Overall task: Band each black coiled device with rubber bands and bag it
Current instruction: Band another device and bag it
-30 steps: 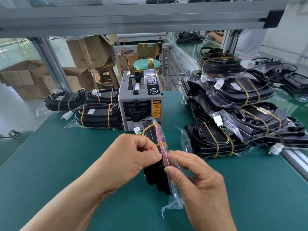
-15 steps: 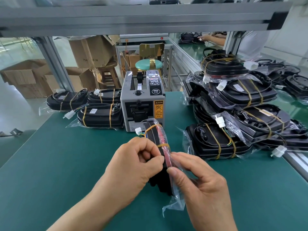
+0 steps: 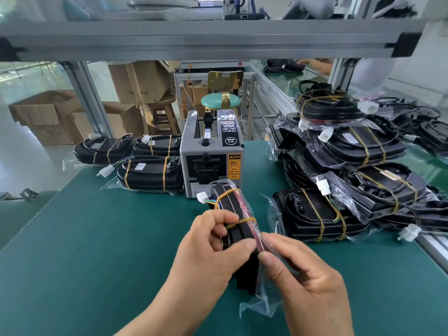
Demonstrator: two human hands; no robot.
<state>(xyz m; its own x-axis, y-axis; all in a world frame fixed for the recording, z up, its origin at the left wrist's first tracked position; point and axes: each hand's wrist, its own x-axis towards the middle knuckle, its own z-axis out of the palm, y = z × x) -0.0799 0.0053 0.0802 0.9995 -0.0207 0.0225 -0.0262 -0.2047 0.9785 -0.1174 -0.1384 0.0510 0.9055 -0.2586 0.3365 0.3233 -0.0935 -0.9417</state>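
A black coiled device [image 3: 238, 229] with a red lens edge stands on its side on the green mat, wrapped in a clear bag [image 3: 260, 304] with two yellow rubber bands [image 3: 242, 220] round it. My left hand [image 3: 213, 251] grips its left face, thumb and fingers curled onto it. My right hand [image 3: 305, 282] pinches the bag and the device's red edge from the right. A white connector [image 3: 201, 197] sticks out at the device's far end.
A grey tape dispenser [image 3: 211, 156] stands just behind the device. Three banded, bagged devices [image 3: 148, 173] lie at its left. A tall pile of bagged devices [image 3: 344, 180] fills the right side. An aluminium frame rail [image 3: 218, 40] runs overhead. Cardboard boxes and a stool stand beyond the bench.
My hands and the device have shifted slightly. My left thumb has slid down along the device's edge toward my right thumb. Both hands keep their hold.
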